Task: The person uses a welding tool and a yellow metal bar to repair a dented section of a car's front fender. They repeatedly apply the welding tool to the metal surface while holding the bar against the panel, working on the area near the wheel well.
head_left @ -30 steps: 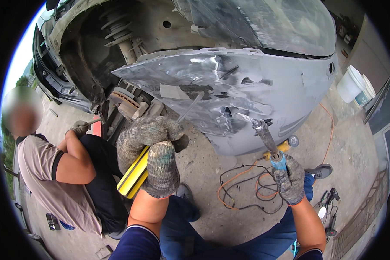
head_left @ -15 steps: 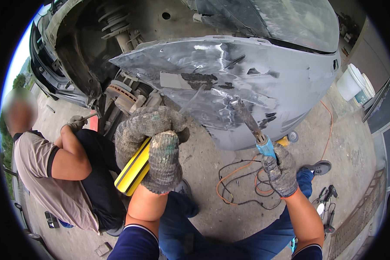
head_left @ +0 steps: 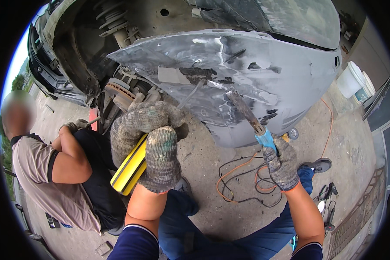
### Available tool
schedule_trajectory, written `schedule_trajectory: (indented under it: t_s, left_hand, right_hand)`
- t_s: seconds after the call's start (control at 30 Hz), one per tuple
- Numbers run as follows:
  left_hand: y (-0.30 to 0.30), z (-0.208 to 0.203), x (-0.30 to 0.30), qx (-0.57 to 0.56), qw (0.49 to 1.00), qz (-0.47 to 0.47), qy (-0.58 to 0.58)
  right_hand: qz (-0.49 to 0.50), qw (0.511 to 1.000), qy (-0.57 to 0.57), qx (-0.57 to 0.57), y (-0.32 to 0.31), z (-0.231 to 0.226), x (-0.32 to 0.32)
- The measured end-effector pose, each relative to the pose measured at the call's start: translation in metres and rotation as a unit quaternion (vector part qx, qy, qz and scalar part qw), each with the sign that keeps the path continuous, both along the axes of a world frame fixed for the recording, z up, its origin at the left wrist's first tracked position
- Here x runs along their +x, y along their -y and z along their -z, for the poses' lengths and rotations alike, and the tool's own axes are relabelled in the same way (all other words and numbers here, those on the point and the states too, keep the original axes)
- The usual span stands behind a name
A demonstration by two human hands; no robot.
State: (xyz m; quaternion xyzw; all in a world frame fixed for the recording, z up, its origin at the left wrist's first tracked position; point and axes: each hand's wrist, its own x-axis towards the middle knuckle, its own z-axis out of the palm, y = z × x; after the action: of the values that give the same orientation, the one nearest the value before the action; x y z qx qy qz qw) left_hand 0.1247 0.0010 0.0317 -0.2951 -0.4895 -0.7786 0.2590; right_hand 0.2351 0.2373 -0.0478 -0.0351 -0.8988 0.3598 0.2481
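While the left hand (head_left: pixel 160 149), in a nubbly grey knit glove, clenches a glossy yellow, black-striped handle (head_left: pixel 129 167) left of centre, the right hand (head_left: pixel 283 169) grips a blue-sleeved tool (head_left: pixel 266 139) right of centre, its mottled metal tube (head_left: pixel 245 113) slanting up-left. Beyond, upper centre, there's the panel (head_left: pixel 303 78): broad, curved, matte grey, patchily smeared. Below, cables (head_left: pixel 237 201) loop across gritty concrete floor (head_left: pixel 208 225).

A yellow-handled screwdriver (head_left: pixel 131 166) and a blue-handled hot-air gun (head_left: pixel 252 121) are slanting toward a scuffed grey car bumper (head_left: pixel 297 84).
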Motion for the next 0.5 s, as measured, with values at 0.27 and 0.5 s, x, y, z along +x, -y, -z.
schedule_trajectory:
  t_s: [0.27,0.5]
  left_hand:
    - [0.008,0.008,-0.019,-0.027,0.998,-0.054,-0.029]
    - [0.006,0.003,-0.023,-0.026,0.999,-0.028,-0.036]
  right_hand:
    - [0.016,1.0,0.001,-0.019,0.002,-0.007,-0.009]
    - [0.032,0.999,-0.006,0.009,0.001,-0.006,-0.013]
